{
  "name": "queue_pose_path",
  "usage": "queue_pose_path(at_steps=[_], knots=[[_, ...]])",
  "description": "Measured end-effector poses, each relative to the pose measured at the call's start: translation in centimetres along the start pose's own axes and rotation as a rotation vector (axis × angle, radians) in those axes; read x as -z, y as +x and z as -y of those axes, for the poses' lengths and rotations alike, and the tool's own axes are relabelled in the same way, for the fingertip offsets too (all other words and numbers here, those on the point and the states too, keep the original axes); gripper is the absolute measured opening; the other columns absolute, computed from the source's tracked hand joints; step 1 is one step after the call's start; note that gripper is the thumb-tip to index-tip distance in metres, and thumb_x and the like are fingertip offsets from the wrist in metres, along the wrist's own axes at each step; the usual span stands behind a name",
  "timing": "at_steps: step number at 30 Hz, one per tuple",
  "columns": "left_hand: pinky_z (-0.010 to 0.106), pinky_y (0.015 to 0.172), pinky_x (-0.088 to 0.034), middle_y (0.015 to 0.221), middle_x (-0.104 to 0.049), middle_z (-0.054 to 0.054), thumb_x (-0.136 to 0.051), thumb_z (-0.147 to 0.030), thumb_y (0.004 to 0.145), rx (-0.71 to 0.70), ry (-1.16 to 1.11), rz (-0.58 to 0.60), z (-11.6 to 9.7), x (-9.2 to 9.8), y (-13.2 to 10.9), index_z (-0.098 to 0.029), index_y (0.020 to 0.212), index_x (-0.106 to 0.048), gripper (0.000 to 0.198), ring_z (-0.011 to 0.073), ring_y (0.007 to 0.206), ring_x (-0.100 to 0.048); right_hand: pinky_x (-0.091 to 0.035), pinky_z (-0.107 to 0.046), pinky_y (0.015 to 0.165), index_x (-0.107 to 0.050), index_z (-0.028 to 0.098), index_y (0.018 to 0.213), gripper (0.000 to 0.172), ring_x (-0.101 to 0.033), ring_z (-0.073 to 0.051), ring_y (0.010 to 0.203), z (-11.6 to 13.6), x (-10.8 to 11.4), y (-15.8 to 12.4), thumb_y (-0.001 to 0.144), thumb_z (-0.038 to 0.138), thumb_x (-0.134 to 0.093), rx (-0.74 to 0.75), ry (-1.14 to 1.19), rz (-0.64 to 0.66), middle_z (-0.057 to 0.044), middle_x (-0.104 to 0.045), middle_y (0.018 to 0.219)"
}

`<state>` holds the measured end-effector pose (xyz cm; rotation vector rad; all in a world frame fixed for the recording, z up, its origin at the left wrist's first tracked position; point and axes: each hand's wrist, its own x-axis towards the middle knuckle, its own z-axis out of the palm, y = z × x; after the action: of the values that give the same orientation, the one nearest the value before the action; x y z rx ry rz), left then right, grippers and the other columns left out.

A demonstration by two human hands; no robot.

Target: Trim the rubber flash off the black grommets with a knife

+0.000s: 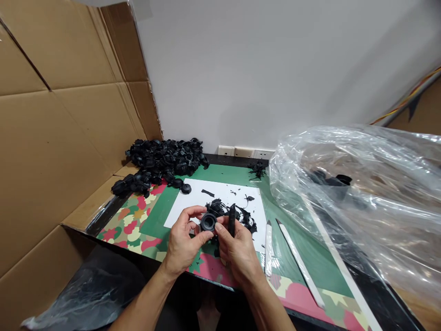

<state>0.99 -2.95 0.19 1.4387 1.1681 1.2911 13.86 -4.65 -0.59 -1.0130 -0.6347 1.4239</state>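
Between the fingers and thumb of my left hand (186,239) is a black round rubber part (208,222), its open ring end facing me. My right hand (239,248) is closed around a dark, stick-like tool (232,219) that points upward; its working end is hidden. The right thumb tip touches the right rim of the rubber part. Black rubber scraps (246,218) lie just behind and beside my hands on a white sheet (179,209). A single black round piece (186,189) sits at the sheet's far left corner.
A heap of black rubber parts (165,158) fills the back left, beside a cardboard wall (69,128). Two white pen-like tools (268,248) (299,262) lie right of the sheet on the green mat (322,257). Clear plastic bags (361,207) cover the right side.
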Motion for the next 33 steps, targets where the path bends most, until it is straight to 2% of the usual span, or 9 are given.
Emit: queue_pose_path(at_steps=[3,10,16,27,33], knots=[[0.023,0.057,-0.045,0.106,-0.062,0.007,-0.075,-0.012,0.064,0.024,-0.013,0.018,0.21,0.08,0.02,-0.018,0.103,-0.063,0.041,0.0079,0.062,-0.054,-0.016,-0.017,0.032,-0.054,0.019,0.083,0.039,-0.022,-0.003,0.032,0.08,0.02,0.05,0.063,0.044,-0.076,-0.084,0.02,-0.005,0.014,-0.031,0.043],[0.021,0.052,-0.043,0.104,-0.064,0.006,-0.075,-0.012,0.063,0.072,-0.075,0.035,0.1,-0.05,0.39,-0.017,0.098,-0.064,0.037,0.0048,0.054,-0.049,-0.014,-0.015,0.031,-0.052,0.02,0.085,0.043,-0.022,-0.003,0.032,0.12,-0.08,0.13,0.061,0.046,-0.077,-0.117,0.041,-0.005,0.015,-0.031,0.043],[0.021,0.053,-0.046,0.098,-0.063,0.005,-0.076,-0.012,0.061,0.103,-0.128,0.029,-0.14,-0.17,0.52,-0.016,0.095,-0.063,0.037,0.0046,0.054,-0.05,-0.014,-0.014,0.03,-0.051,0.02,0.084,0.044,-0.021,-0.002,0.032,0.33,-0.18,0.02,0.06,0.045,-0.078,-0.131,0.059,-0.009,0.015,-0.03,0.042],[0.025,0.059,-0.052,0.095,-0.064,0.006,-0.079,-0.014,0.058,0.149,-0.185,0.013,-0.27,-0.41,0.66,-0.015,0.092,-0.062,0.038,0.0122,0.065,-0.062,-0.014,-0.014,0.03,-0.051,0.02,0.084,0.046,-0.019,-0.002,0.031,0.28,-0.15,-0.01,0.06,0.049,-0.078,-0.122,0.073,-0.004,0.015,-0.03,0.042],[0.025,0.059,-0.052,0.094,-0.066,0.007,-0.081,-0.017,0.055,0.156,-0.177,0.002,-0.7,-0.74,0.64,-0.015,0.09,-0.063,0.039,0.0121,0.064,-0.061,-0.013,-0.015,0.03,-0.051,0.02,0.084,0.048,-0.018,-0.001,0.032,0.36,0.17,-0.15,0.061,0.054,-0.076,-0.112,0.064,0.011,0.014,-0.035,0.044]])
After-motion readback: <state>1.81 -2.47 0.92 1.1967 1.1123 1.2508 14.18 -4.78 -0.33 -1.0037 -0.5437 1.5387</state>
